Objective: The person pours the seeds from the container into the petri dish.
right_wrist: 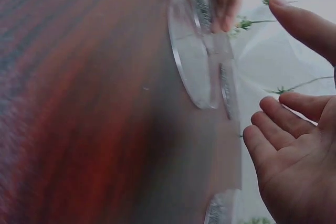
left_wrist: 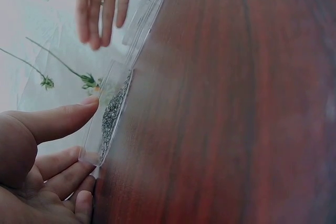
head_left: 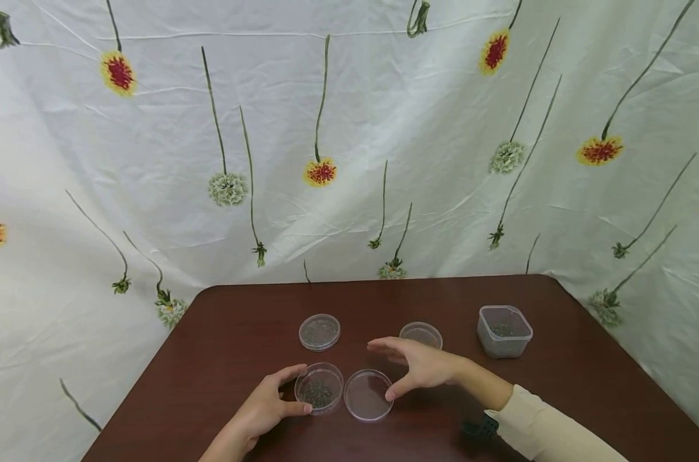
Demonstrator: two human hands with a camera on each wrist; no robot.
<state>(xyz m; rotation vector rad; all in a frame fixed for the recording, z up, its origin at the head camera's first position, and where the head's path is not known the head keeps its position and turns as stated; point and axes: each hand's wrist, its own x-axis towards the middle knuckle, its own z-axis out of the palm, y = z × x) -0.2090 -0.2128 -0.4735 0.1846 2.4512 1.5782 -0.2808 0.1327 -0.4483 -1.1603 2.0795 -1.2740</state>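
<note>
A clear petri dish (head_left: pixel 319 387) with dark, grainy bits in its bottom rests on the table, and my left hand (head_left: pixel 269 405) holds it by the sides between thumb and fingers. The left wrist view shows the dark grains (left_wrist: pixel 114 109) piled low behind the transparent wall. Right beside that dish lies a clear round lid (head_left: pixel 365 399), flat on the wood. Over the lid's right side my right hand (head_left: pixel 414 368) hovers, thumb and fingers spread apart with nothing between them. From the right wrist its fingers (right_wrist: pixel 281 129) appear relaxed, away from the lid (right_wrist: pixel 191 56).
Behind the left hand stands another covered petri dish (head_left: pixel 319 332). A further round dish (head_left: pixel 421 333) is partly hidden behind the right hand. At the back right sits a square plastic tub (head_left: pixel 504 331) with some dark bits inside. A flowered cloth (head_left: pixel 349 141) hangs behind the brown table (head_left: pixel 234 333).
</note>
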